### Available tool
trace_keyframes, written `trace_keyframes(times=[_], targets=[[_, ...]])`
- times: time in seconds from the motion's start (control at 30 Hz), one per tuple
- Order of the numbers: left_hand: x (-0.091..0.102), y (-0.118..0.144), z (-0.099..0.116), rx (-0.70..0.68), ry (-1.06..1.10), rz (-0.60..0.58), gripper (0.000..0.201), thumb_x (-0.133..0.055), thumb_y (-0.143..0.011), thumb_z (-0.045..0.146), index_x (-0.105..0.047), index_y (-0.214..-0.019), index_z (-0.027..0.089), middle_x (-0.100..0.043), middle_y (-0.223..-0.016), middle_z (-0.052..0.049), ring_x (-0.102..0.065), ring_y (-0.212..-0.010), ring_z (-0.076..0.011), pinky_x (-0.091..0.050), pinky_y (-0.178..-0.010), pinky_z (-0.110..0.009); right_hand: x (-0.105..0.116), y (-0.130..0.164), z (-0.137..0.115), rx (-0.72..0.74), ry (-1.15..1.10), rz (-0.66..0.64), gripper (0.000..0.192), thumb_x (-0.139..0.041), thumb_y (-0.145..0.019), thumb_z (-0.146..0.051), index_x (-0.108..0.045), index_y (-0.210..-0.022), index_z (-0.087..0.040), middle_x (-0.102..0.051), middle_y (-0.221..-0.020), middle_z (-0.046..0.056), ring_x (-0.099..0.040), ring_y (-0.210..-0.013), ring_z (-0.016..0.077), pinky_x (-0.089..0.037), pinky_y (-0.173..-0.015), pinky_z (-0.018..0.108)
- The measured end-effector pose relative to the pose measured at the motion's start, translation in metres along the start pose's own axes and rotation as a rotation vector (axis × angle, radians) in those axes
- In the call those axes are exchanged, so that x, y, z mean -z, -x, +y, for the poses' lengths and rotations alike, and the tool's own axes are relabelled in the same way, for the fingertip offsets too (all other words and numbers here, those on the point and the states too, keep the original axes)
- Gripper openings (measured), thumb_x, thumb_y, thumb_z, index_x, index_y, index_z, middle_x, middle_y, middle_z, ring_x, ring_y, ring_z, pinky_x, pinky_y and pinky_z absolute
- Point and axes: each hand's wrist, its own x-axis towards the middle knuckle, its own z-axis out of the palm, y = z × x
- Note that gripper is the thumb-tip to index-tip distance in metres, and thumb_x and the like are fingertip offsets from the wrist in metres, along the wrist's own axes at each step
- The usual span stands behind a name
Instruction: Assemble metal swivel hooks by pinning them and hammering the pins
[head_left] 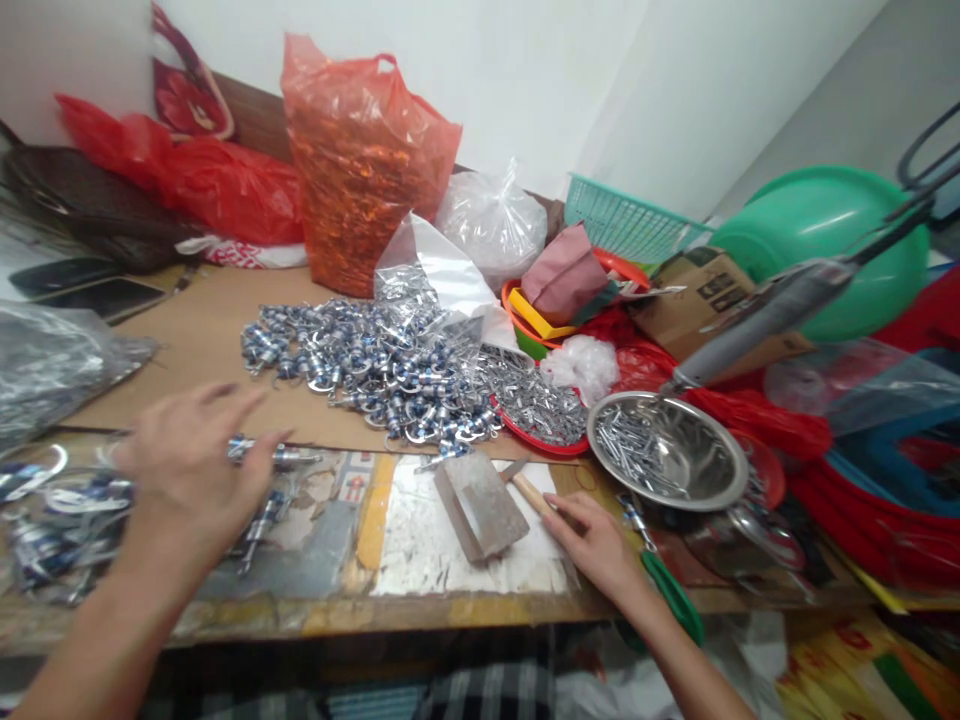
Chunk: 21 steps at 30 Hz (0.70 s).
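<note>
My left hand [191, 465], blurred, is over the left of the bench with its fingers apart. Just by its thumb is a blue-and-silver metal fitting [292, 455]; I see no firm grip on it. Similar fittings with white hooks [52, 530] lie beneath and left of that hand. My right hand [592, 540] is closed around the wooden handle of a small hammer [531, 492]. The hammer's head rests close against a grey metal block [484, 510], which sits on a worn white sheet [405, 550].
A large heap of blue-and-silver fittings [390, 370] covers the middle back. Right of it are a red tray of small metal parts [544, 405], a steel bowl of pins [720, 460] and green-handled scissors [671, 595]. An orange bag [360, 170] and green basin [840, 250] stand behind.
</note>
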Motion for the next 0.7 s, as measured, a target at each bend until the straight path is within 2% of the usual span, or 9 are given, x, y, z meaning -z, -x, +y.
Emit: trace_keyframes(times=[0.03,0.07,0.1,0.17,0.27,0.4,0.53,0.6,0.7], targets=[[-0.015,-0.004,0.013,-0.106,-0.058,-0.107,0.039,-0.042,-0.078,0.036,-0.055,-0.107,0.014,-0.055,-0.118,-0.007,-0.043,-0.114,-0.0317,-0.029,-0.097,-0.042,0.001,-0.009,-0.002,0.040,0.025,0.028,0.031,-0.047,-0.081,-0.034,-0.064,-0.100,-0.016,-0.064,-0.089,0.008,-0.060,-0.083,0.0198,-0.047,-0.074,0.031],[-0.030,-0.010,0.024,-0.154,-0.056,-0.191,0.034,-0.039,-0.080,0.032,-0.059,-0.102,0.014,-0.060,-0.110,-0.007,-0.050,-0.107,-0.0261,-0.033,-0.095,-0.036,0.002,-0.021,-0.003,0.068,0.047,0.073,0.030,-0.045,-0.082,-0.032,-0.065,-0.099,-0.017,-0.063,-0.090,0.008,-0.059,-0.084,0.0187,-0.046,-0.075,0.030],[-0.045,-0.016,0.033,-0.166,-0.057,-0.224,0.032,-0.039,-0.079,0.029,-0.062,-0.096,0.014,-0.064,-0.102,-0.008,-0.054,-0.100,-0.0241,-0.037,-0.091,-0.033,0.003,-0.034,-0.002,0.083,0.068,0.128,0.030,-0.043,-0.083,-0.030,-0.065,-0.099,-0.016,-0.061,-0.092,0.008,-0.058,-0.086,0.0180,-0.045,-0.077,0.029],[-0.069,-0.031,0.041,-0.149,-0.085,-0.254,0.034,-0.039,-0.077,0.025,-0.061,-0.099,0.011,-0.062,-0.101,-0.014,-0.054,-0.099,-0.0274,-0.039,-0.087,-0.036,0.005,-0.065,0.003,0.076,0.111,0.222,0.030,-0.042,-0.084,-0.026,-0.063,-0.101,-0.015,-0.059,-0.096,0.009,-0.056,-0.090,0.0183,-0.042,-0.082,0.030],[-0.086,-0.049,0.036,-0.073,-0.124,-0.279,0.041,-0.040,-0.074,0.024,-0.056,-0.106,0.004,-0.061,-0.099,-0.022,-0.055,-0.095,-0.0348,-0.041,-0.080,-0.043,0.003,-0.107,0.014,0.037,0.147,0.228,0.030,-0.054,-0.076,-0.025,-0.064,-0.102,-0.015,-0.059,-0.093,0.010,-0.056,-0.088,0.0216,-0.041,-0.082,0.034],[-0.086,-0.053,0.027,-0.044,-0.102,-0.389,0.034,-0.044,-0.071,0.026,-0.064,-0.094,0.011,-0.068,-0.085,-0.017,-0.062,-0.083,-0.0324,-0.045,-0.069,-0.036,-0.007,-0.137,0.022,0.012,0.136,0.193,0.022,-0.063,-0.069,-0.028,-0.070,-0.088,-0.018,-0.062,-0.078,0.006,-0.058,-0.076,0.0201,-0.042,-0.073,0.030],[-0.084,-0.044,0.027,-0.033,-0.047,-0.431,0.028,-0.047,-0.068,0.025,-0.066,-0.087,0.017,-0.069,-0.076,-0.010,-0.063,-0.079,-0.0283,-0.045,-0.067,-0.031,-0.018,-0.137,0.021,-0.001,0.090,0.258,0.018,-0.056,-0.074,-0.029,-0.071,-0.079,-0.020,-0.063,-0.074,0.004,-0.057,-0.075,0.0180,-0.041,-0.074,0.029],[-0.081,-0.041,0.031,-0.014,-0.013,-0.404,0.035,-0.047,-0.067,0.025,-0.062,-0.098,0.015,-0.067,-0.076,-0.010,-0.062,-0.076,-0.0275,-0.046,-0.066,-0.032,-0.020,-0.135,0.022,0.003,0.053,0.308,0.019,-0.054,-0.075,-0.028,-0.070,-0.077,-0.019,-0.064,-0.078,0.005,-0.057,-0.077,0.0181,-0.041,-0.076,0.030],[-0.069,-0.035,0.043,0.010,0.054,-0.329,0.055,-0.048,-0.069,0.026,-0.043,-0.122,0.012,-0.062,-0.081,-0.008,-0.061,-0.072,-0.0227,-0.047,-0.065,-0.031,-0.018,-0.134,0.022,-0.003,-0.015,0.406,0.021,-0.053,-0.074,-0.029,-0.070,-0.076,-0.015,-0.063,-0.092,0.010,-0.055,-0.087,0.0204,-0.041,-0.080,0.032]])
